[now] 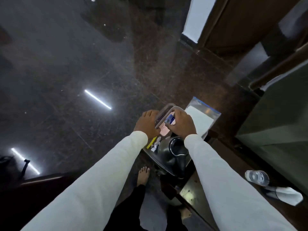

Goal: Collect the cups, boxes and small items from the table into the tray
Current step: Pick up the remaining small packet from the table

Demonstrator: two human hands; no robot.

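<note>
A steel tray (155, 158) juts over the table's edge above the floor. It carries a black and steel kettle (173, 150), a pink box (163, 132), a yellow stick-like item (152, 142) and crumpled white paper (155, 146). My left hand (146, 125) is closed over the tray's left rim by its grey loop handle (164, 116). At the tray's far end, my right hand (182, 125) grips a small blue and white box (169, 120). What lies under both hands is hidden.
A clear zip bag (202, 117) with white contents lies on the dark table just right of the tray. A plastic bottle (256, 178) and a white cloth (285, 195) lie near right. My bare foot (143, 175) stands on the polished floor below.
</note>
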